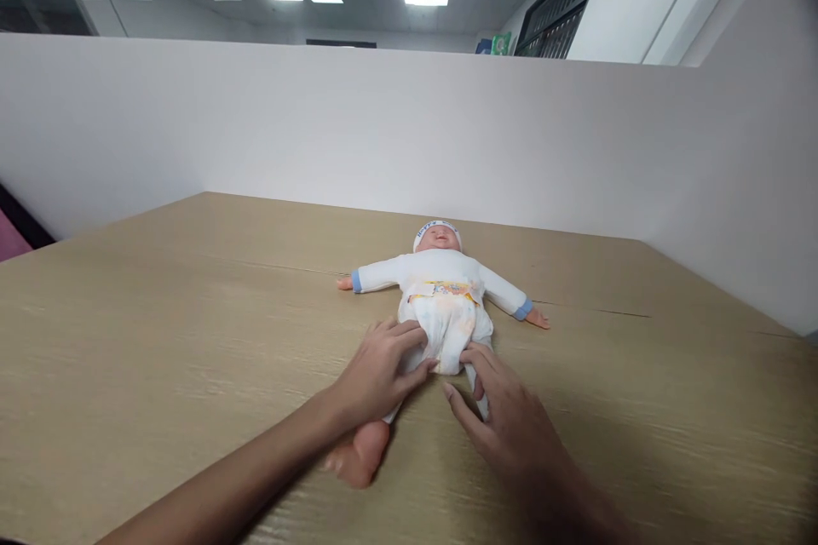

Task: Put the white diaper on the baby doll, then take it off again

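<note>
A baby doll point(440, 268) in a white long-sleeved top with blue cuffs and a white cap lies on its back, arms spread, head away from me. Around its hips is a white diaper point(451, 315) with a colourful printed waistband. My left hand point(387, 362) grips the diaper's leg edge on the left side, thumb near the crotch. On the right side, the fingers of my right hand point(502, 409) touch the diaper's other leg edge, with the thumb held apart. One bare doll foot point(361, 456) shows below my left wrist; my right hand hides the other.
The doll lies on a wide wood-grain table point(192, 341) with thin seams across it. A white partition wall point(319, 119) stands behind the table and continues along the right. Something pink and black point(16, 226) is at the far left edge.
</note>
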The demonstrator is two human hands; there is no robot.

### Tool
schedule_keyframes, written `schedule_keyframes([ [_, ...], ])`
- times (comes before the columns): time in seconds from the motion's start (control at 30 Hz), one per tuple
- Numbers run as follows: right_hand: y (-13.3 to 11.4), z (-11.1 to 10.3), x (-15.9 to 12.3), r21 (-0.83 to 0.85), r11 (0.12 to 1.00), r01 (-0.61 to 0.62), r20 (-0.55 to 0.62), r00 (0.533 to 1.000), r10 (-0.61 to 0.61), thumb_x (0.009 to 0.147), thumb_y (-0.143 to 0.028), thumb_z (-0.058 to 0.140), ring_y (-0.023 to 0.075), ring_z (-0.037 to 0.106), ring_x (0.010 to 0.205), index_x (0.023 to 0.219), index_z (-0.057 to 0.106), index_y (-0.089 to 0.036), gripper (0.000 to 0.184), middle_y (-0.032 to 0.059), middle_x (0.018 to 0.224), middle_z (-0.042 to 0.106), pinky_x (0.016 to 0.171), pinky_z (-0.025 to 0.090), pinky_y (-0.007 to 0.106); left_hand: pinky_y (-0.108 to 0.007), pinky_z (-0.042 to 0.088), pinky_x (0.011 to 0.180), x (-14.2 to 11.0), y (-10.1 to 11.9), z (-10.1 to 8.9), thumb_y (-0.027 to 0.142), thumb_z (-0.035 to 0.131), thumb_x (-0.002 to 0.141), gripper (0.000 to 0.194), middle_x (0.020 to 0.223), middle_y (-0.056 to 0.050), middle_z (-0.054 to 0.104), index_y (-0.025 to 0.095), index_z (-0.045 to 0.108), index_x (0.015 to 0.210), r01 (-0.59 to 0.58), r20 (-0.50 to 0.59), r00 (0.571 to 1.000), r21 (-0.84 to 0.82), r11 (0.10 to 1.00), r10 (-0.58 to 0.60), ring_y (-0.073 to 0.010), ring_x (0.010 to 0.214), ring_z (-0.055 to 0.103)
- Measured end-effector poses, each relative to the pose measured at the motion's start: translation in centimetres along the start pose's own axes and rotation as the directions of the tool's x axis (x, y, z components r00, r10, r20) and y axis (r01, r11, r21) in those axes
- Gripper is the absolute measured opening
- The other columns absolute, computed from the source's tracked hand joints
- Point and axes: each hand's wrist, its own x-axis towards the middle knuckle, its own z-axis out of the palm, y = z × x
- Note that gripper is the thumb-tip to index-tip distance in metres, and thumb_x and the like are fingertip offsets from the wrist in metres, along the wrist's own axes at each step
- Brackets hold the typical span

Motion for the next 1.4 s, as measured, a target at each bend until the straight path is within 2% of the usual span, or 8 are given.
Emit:
schedule_keyframes([
  [0.13,-0.1,-0.3,0.4,0.042,0.998,-0.053,0.029,0.998,0.052,0.099,-0.033,0.060,0.0182,0.061,0.064,0.101,0.061,-0.024,0.010,0.0002,0.084,0.065,0.061,0.043,0.030,-0.037,0.041,0.087,0.1,-0.1,0.3,0.036,0.074,0.094,0.020,0.097,-0.001,0.068,0.022,0.060,0.094,0.087,-0.073,0.993,-0.105,0.991,-0.095,-0.0245,0.096,0.058],
  [0.33,-0.1,-1.7,1.1,0.187,0.965,-0.183,0.113,0.980,0.164,0.100,-0.040,0.059,0.0170,0.060,0.063,0.100,0.066,-0.024,0.018,-0.0011,0.081,0.066,0.064,0.045,0.030,-0.037,0.044,0.090,-0.2,-1.0,1.1,0.039,0.080,0.089,0.033,0.109,-0.003,0.072,0.024,0.057,0.107,0.155,-0.164,0.962,-0.335,0.929,-0.220,-0.0239,0.098,0.064],
  [0.53,0.5,-2.3,1.3,0.263,0.948,-0.180,0.106,0.982,0.157,0.101,-0.041,0.057,0.0179,0.062,0.065,0.110,0.073,-0.023,0.026,0.0030,0.090,0.072,0.064,0.048,0.031,-0.047,0.037,0.107,-0.7,-0.6,1.5,0.045,0.086,0.084,0.050,0.115,-0.004,0.077,0.024,0.056,0.119,0.296,-0.202,0.905,-0.336,0.894,-0.375,-0.0287,0.109,0.066],
  [0.63,0.5,-1.8,1.0,0.259,0.957,-0.131,0.089,0.990,0.111,0.101,-0.035,0.056,0.0173,0.062,0.066,0.113,0.072,-0.022,0.024,0.0054,0.102,0.074,0.067,0.051,0.033,-0.049,0.031,0.110,-0.7,0.0,1.2,0.045,0.085,0.084,0.044,0.115,-0.004,0.079,0.024,0.064,0.116,0.318,-0.177,0.910,-0.286,0.904,-0.376,-0.0306,0.111,0.067],
  [0.77,0.1,-1.3,0.5,0.251,0.965,-0.081,0.093,0.994,0.059,0.101,-0.027,0.055,0.0170,0.063,0.073,0.113,0.072,-0.020,0.022,0.0097,0.121,0.072,0.076,0.055,0.035,-0.043,0.037,0.099,-0.2,0.3,0.4,0.054,0.077,0.090,0.033,0.098,-0.002,0.079,0.022,0.073,0.097,0.333,-0.094,0.928,-0.227,0.915,-0.361,-0.0273,0.095,0.068],
  [0.97,0.1,-1.2,0.2,0.221,0.971,-0.094,0.114,0.991,0.070,0.095,-0.021,0.050,0.0161,0.063,0.075,0.114,0.069,-0.020,0.027,0.0113,0.132,0.069,0.075,0.054,0.034,-0.032,0.045,0.079,0.2,-0.3,-0.5,0.066,0.073,0.088,0.046,0.088,-0.002,0.075,0.020,0.075,0.093,0.299,0.003,0.946,-0.383,0.874,-0.323,-0.0233,0.086,0.064],
  [1.23,0.1,-0.9,1.0,0.144,0.974,-0.173,0.135,0.979,0.154,0.093,-0.027,0.053,0.0192,0.061,0.064,0.104,0.061,-0.023,0.014,-0.0020,0.073,0.064,0.062,0.042,0.030,-0.033,0.051,0.082,0.4,-1.1,0.0,0.059,0.074,0.091,0.043,0.101,-0.005,0.075,0.018,0.073,0.104,0.265,0.061,0.960,-0.508,0.820,-0.272,-0.0239,0.094,0.065],
  [1.4,0.8,-0.8,1.7,0.336,0.898,-0.283,0.051,0.958,0.283,0.093,-0.044,0.066,0.0158,0.060,0.054,0.105,0.054,-0.026,0.025,0.0004,0.091,0.080,0.060,0.045,0.030,-0.029,0.047,0.073,0.5,-1.3,0.0,0.060,0.076,0.090,0.041,0.091,-0.002,0.068,0.019,0.069,0.095,0.275,0.056,0.956,-0.508,0.816,-0.287,-0.0202,0.085,0.060],
])
